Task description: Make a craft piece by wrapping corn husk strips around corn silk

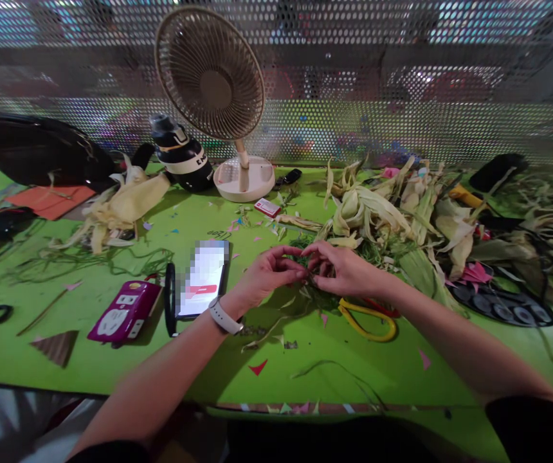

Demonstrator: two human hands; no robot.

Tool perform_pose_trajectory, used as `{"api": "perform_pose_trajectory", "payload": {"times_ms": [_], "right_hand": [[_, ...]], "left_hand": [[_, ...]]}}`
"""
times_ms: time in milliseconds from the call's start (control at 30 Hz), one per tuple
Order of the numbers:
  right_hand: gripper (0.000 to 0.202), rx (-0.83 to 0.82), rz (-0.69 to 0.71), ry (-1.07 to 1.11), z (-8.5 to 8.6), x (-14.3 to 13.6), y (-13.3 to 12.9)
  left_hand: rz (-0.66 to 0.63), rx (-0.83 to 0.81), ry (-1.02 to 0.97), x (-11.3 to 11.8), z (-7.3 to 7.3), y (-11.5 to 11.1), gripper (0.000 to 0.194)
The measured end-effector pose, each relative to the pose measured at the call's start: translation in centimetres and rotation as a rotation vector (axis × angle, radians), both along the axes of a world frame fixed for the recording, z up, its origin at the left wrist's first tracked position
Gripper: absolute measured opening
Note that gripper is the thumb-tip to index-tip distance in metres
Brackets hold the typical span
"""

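My left hand (269,275), with a pale band on its wrist, has its thumb and fingertips drawn together near the middle of the table. Right beside it, my right hand (341,269) curls its fingers inward, and the two sets of fingertips almost meet. Whatever is pinched between them is too small and hidden to name. Thin green strands (303,242) lie just behind the fingertips. Below my right hand are scissors with a yellow handle (370,328); their blades are out of sight. A heap of dried corn husks (370,209) spreads behind and to the right.
A lit phone (202,276) and a purple power strip (125,312) lie to the left. Farther back stand a fan (216,90) and a black bottle (184,161). At right, a black multi-socket strip (503,307) trails a cord. Paper scraps dot the green tabletop (199,379).
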State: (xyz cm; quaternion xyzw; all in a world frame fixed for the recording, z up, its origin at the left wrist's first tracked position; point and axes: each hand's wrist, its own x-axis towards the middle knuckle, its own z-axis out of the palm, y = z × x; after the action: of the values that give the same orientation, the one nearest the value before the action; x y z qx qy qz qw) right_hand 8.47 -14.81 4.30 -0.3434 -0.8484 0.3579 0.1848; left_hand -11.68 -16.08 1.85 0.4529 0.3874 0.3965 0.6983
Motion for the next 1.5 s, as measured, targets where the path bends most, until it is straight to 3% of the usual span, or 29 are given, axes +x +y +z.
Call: {"api": "perform_pose_trajectory", "payload": {"times_ms": [133, 300, 400, 500, 633, 900, 1033, 1167, 1367, 1500], "right_hand": [[0.042, 0.051, -0.008, 0.047, -0.3, 0.0, 0.1], [0.034, 0.014, -0.057, 0.108, -0.4, -0.1, 0.0], [0.028, -0.074, -0.123, 0.13, -0.5, -0.2, 0.0], [0.026, -0.209, -0.117, 0.127, -0.4, -0.2, 0.1], [0.025, -0.251, -0.065, 0.089, -0.2, -0.2, 0.3], [0.019, 0.011, -0.111, -0.003, 0.1, 0.0, 0.6], [0.023, -0.056, -0.116, 0.005, -0.1, -0.2, 0.5], [0.033, -0.033, -0.054, -0.003, -0.4, -0.1, 0.5], [0.024, -0.07, -0.052, 0.012, -0.3, -0.2, 0.7], [0.02, 0.159, -0.101, 0.015, -0.2, 0.2, 0.7]], "left_hand": [[0.024, 0.149, 0.138, -0.2, -0.1, 0.0, 0.038], [0.166, 0.614, 0.544, 0.0, -0.1, -1.2, 0.03], [0.223, 0.869, 0.741, 0.0, -0.4, -1.8, 0.024], [0.182, 1.019, 0.814, -0.2, -0.9, -2.0, 0.021], [0.159, 1.108, 0.854, -0.2, -1.1, -1.9, 0.022], [0.259, 1.414, 0.94, -0.4, -0.9, -1.4, 0.023], [0.254, 1.539, 0.919, -0.5, -1.1, -1.2, 0.028], [0.222, 1.587, 0.911, -0.5, -1.0, -1.2, 0.031], [0.174, 1.592, 0.895, -0.6, -0.7, -1.4, 0.031], [0.183, 1.544, 0.925, -0.8, -1.0, -1.2, 0.031]]}}
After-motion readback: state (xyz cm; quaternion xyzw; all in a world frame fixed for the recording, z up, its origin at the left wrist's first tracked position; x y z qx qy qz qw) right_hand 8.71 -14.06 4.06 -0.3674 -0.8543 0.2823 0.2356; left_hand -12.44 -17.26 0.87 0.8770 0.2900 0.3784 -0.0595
